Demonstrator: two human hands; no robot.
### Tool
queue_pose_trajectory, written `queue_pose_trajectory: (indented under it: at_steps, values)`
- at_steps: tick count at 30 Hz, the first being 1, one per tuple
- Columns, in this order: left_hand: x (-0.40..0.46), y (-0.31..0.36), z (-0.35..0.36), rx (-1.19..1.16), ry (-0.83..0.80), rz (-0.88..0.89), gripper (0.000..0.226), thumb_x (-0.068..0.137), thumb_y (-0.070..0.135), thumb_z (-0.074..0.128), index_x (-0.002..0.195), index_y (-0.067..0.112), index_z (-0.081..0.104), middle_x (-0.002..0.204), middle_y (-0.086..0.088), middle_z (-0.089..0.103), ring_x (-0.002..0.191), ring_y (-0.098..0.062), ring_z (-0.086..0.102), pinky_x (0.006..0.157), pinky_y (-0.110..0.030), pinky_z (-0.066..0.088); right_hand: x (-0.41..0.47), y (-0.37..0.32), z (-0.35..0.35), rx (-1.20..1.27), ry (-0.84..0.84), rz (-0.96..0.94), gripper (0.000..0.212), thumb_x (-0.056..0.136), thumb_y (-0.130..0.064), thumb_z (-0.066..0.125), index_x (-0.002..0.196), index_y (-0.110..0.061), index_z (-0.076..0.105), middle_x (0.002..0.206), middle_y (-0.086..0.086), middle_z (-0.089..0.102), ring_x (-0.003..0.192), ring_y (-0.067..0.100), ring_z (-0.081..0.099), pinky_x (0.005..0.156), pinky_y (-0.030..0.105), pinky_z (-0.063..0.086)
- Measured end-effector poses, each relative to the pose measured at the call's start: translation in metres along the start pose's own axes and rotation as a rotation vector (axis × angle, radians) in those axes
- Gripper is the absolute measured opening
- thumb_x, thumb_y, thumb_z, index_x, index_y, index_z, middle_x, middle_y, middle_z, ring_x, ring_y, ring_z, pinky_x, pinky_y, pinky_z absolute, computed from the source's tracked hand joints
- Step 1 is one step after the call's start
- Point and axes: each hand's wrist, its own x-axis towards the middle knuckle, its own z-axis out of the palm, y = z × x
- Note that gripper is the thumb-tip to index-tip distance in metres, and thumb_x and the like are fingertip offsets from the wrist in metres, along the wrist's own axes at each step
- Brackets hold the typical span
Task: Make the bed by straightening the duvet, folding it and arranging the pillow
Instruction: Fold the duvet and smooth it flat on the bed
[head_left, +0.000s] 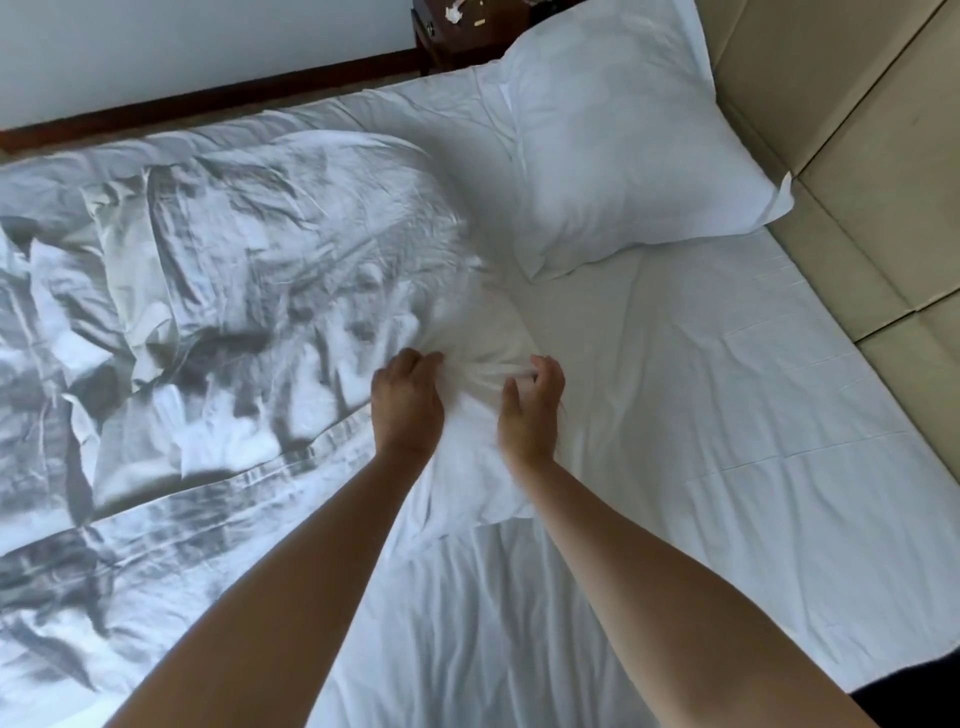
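Forearms: both are reaching bare from the near edge of the bed toward its middle.
Left hand (408, 402): is lying knuckles up with fingers curled, gripping a bunched fold at the corner of the duvet (218, 291).
Right hand (530, 410): is sitting just beside the left, fingers and thumb curled and pinching the same gathered cloth from the other side.
Duvet: is lying crumpled and heavily creased over the left half of the bed, its pulled corner blurred between the two hands, a flatter banded hem running along its near side.
Pillow (628, 150): is resting at the far right corner of the bed, against the headboard (857, 171), well apart from the hands.
Sheet (727, 395): is showing white and lightly wrinkled over the right half of the bed.
Headboard: is running beige and padded along the right edge.
Nightstand (457, 36): is standing dark beyond the far edge, with small items on top too unclear to name.
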Motion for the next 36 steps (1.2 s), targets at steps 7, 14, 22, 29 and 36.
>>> queue_pose_trajectory:
  at_steps: [7,14,22,29,36]
  values:
    - [-0.028,-0.026,-0.014,0.134,-0.266,-0.066,0.034,0.075,0.016,0.073,0.108,0.012,0.066,0.103,-0.011,0.063,0.095,-0.037,0.059,0.084,-0.043,0.047,-0.028,0.010,0.005,-0.465,-0.036,-0.003,0.048,0.086,-0.032,0.044,0.116,0.002,0.061,0.119,0.022,0.058,0.105,0.042,0.058,0.094,0.048,0.048]
    - [-0.084,-0.071,-0.049,0.399,-0.181,0.122,0.051,0.089,0.028,0.038,0.137,0.013,0.043,0.141,-0.019,0.047,0.132,-0.036,0.040,0.111,-0.052,0.029,-0.089,-0.032,0.027,-0.600,-0.407,-0.255,0.069,0.085,-0.048,0.020,0.142,-0.019,0.046,0.150,0.012,0.039,0.137,0.034,0.038,0.108,0.057,0.028]
    - [-0.151,-0.125,-0.108,0.537,-0.282,-0.088,0.058,0.091,0.037,0.033,0.148,0.025,0.025,0.156,-0.009,0.026,0.147,-0.027,0.003,0.113,-0.049,0.002,-0.131,-0.059,0.063,-0.722,-0.629,-0.372,0.059,0.102,-0.036,0.030,0.154,-0.024,0.006,0.162,0.003,-0.004,0.149,0.023,-0.003,0.117,0.044,0.000]
    - [-0.168,-0.146,-0.138,0.502,-0.305,-0.190,0.056,0.092,0.035,0.029,0.146,0.022,0.031,0.153,-0.011,0.031,0.142,-0.029,0.024,0.112,-0.049,0.010,-0.172,-0.088,0.098,-0.689,-0.739,-0.504,0.059,0.102,-0.032,0.030,0.154,-0.019,0.006,0.162,0.006,-0.005,0.149,0.020,-0.005,0.118,0.040,0.002]
    - [-0.193,-0.178,-0.151,0.405,-0.273,-0.293,0.060,0.091,0.043,0.029,0.147,0.021,0.029,0.156,-0.012,0.023,0.147,-0.021,-0.011,0.115,-0.046,0.005,-0.189,-0.088,0.125,-0.839,-0.809,-0.568,0.057,0.101,-0.039,0.029,0.153,-0.034,0.006,0.161,0.002,-0.012,0.148,0.019,-0.011,0.115,0.050,-0.003]
